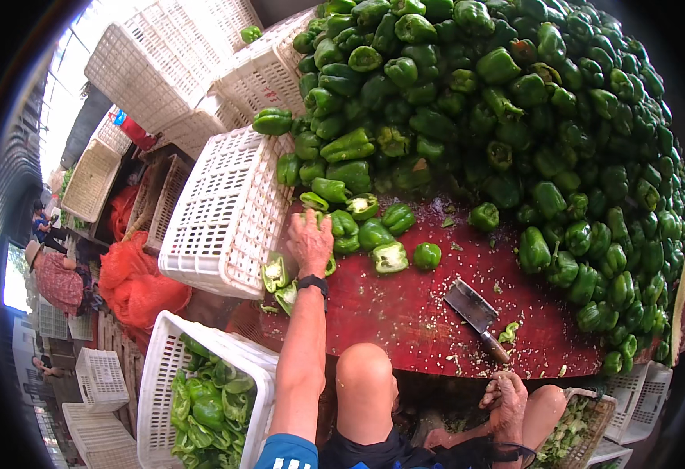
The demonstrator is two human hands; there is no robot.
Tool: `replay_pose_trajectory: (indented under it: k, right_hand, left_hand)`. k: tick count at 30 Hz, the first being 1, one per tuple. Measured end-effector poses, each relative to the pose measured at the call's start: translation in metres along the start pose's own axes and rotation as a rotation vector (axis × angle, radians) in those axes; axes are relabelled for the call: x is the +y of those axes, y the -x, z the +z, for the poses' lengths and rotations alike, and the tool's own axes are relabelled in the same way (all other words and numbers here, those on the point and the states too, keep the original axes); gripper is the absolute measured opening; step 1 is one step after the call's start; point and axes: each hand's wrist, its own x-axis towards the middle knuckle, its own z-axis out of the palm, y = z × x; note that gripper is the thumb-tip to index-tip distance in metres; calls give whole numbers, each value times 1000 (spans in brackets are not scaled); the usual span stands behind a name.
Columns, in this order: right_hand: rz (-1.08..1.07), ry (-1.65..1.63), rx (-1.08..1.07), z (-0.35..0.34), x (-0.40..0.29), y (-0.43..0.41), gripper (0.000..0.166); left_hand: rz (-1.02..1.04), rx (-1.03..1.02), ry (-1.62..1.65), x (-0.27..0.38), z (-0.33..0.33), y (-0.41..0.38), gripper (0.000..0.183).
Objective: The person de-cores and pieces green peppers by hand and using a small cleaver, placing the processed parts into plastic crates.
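Note:
My left hand (310, 240) reaches over a cluster of green bell peppers (345, 225) at the left of a red tabletop (377, 311). Its fingers rest on peppers, partly covering them; whether they grip one is hidden. Halved peppers showing pale cores lie around it, such as a pepper half (390, 258) to its right and another half (274, 274) beside the wrist. My right hand (506, 396) hangs by my knee below the table edge, fingers loosely bent, with nothing seen in it. Just above it lies a cleaver (476, 316), its wooden handle pointing towards that hand.
A tall heap of whole peppers (494, 105) covers the table's far and right sides. An upturned white plastic crate (225, 205) borders the left edge. Another white crate (266, 375) holds cut peppers. A crate of pepper scraps (577, 428) stands lower right. People sit far left.

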Motion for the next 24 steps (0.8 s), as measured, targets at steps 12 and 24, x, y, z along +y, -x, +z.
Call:
replay_pose_trajectory:
  k: [12,24]
  right_hand:
    - [47,70,-26,18,10,1,20]
    - [8,116,-122,3,12,11,24]
  left_hand:
    - [345,195,524,54,-24,45,33]
    - [43,183,268,-65,-14,78,47]
